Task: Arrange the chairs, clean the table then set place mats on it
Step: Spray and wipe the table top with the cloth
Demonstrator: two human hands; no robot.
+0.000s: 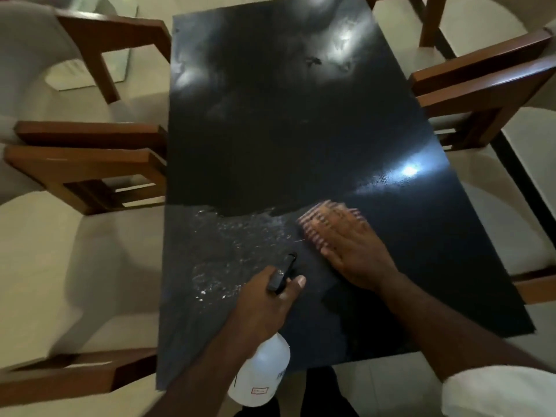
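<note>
Seen from above, looking down a long black glossy table (270, 121) with bright light reflections on its surface. Wooden-framed chairs with pale cushions along both long sides: two at left, the nearer chair on the left (87, 173) and a farther left chair (99, 49), both with frames just beside the table edge; a right chair (481, 94) likewise close to the opposite edge. Another wooden frame at lower left (75, 377), near the table's close corner.

Left hand (264, 302) wrapped tight around the black trigger head of a white spray bottle (261, 374), thumb tip showing on the far side of the nozzle, bottle body hanging below the fist over the table's near edge, a small label on its lower part, text unreadable. Nozzle aimed across the table toward a patch of wet droplets (234, 251) glistening on the near left part of the surface.

Right hand (355, 260) laid flat, fingers spread, pressing down on a reddish-brown cloth (328, 224) that rests on the table just right of the wet patch. Cloth blurred, ridged in texture; not pinched, only held under the open palm and fingers. White rolled sleeve (493, 389) at the right forearm, lower right corner. No place mats on the table.
</note>
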